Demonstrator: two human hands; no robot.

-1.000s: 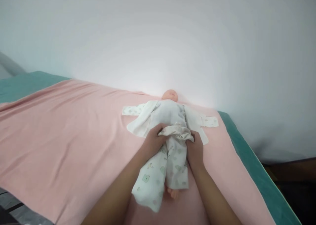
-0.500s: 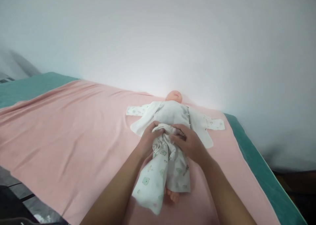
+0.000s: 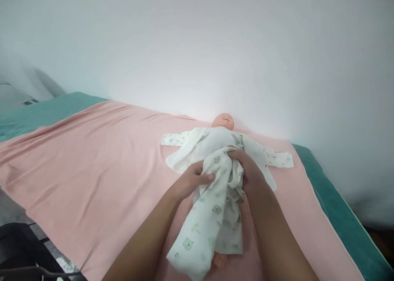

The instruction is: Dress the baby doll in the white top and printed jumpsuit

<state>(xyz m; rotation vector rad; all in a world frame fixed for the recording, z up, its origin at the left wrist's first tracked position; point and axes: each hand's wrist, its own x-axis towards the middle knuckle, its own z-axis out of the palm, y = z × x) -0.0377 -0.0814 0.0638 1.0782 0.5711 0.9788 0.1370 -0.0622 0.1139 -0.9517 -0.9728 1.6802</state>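
One left hand (image 3: 193, 180), closed on cloth, thumb on top. One right hand (image 3: 250, 170), bent around the gathered upper edge, fingers partly hidden. One pair of bear-print trousers (image 3: 200, 227), bunched between both, over the lower body of one baby doll (image 3: 223, 121). One doll foot (image 3: 219, 260), below a cuff. One white jacket (image 3: 178, 162), sides spread. One pink blanket (image 3: 123, 162), over green sheeting (image 3: 323, 178). Risk, as judged: uneven pulling could twist the trousers or snag the foot.
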